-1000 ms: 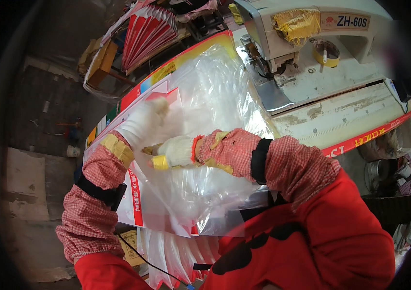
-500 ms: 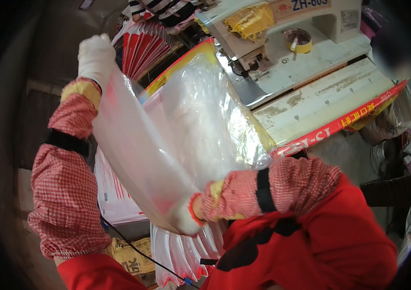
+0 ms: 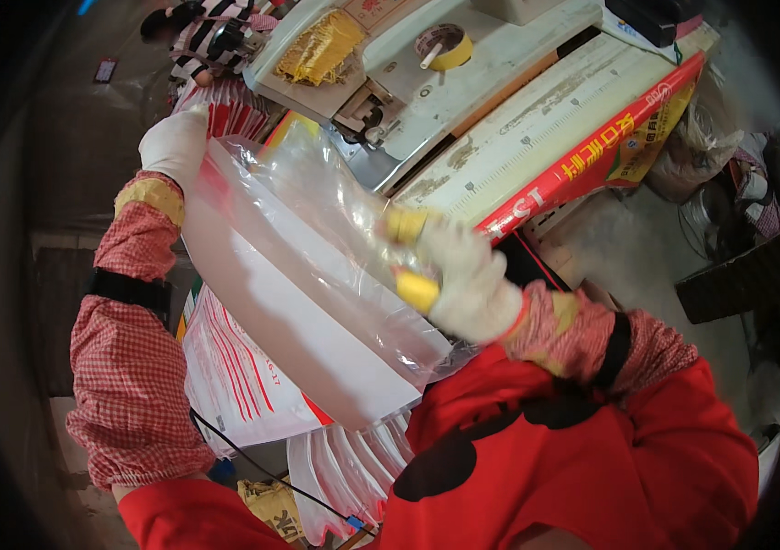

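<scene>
A clear plastic bag (image 3: 307,302) lay stretched across the centre of the frame, slanting from upper left to lower middle. The left hand (image 3: 175,147), gloved in white, was closed on the bag's upper corner at upper left. The right hand (image 3: 459,275), also gloved, with yellow fingertips (image 3: 417,291), was pressed flat against the bag's right side, fingers bent on the film. Beneath the bag lay a stack of red-striped bags (image 3: 243,385). At upper centre stood a pale machine (image 3: 500,55) bearing a tape roll (image 3: 445,46), with a red-edged bench (image 3: 582,156) beside it.
</scene>
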A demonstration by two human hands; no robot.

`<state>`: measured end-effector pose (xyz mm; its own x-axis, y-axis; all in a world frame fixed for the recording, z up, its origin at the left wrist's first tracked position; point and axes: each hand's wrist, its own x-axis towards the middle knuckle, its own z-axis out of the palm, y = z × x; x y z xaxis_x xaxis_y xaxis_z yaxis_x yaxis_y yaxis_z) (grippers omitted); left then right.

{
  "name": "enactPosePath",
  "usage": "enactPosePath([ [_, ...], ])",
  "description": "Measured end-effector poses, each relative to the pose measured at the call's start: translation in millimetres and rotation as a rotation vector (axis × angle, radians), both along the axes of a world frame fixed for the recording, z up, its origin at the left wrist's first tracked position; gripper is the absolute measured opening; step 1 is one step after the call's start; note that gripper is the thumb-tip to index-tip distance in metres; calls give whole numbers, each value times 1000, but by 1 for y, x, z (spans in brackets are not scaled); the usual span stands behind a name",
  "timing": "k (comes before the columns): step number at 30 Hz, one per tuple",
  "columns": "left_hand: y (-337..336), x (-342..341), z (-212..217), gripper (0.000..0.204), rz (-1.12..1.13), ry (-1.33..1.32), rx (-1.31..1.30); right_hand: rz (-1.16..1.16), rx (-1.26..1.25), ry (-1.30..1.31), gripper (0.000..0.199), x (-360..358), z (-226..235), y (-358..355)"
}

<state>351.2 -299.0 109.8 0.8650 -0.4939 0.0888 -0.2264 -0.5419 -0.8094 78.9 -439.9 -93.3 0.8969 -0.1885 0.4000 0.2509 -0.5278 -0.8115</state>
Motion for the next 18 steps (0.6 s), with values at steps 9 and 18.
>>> enactPosePath([
  [9, -4, -9, -7, 41, 15, 58, -101, 530, 326, 276, 68, 64, 11, -11],
  [18, 9, 17, -15, 35, 0, 91, -224, 632, 163, 654, 37, 55, 2, 26],
])
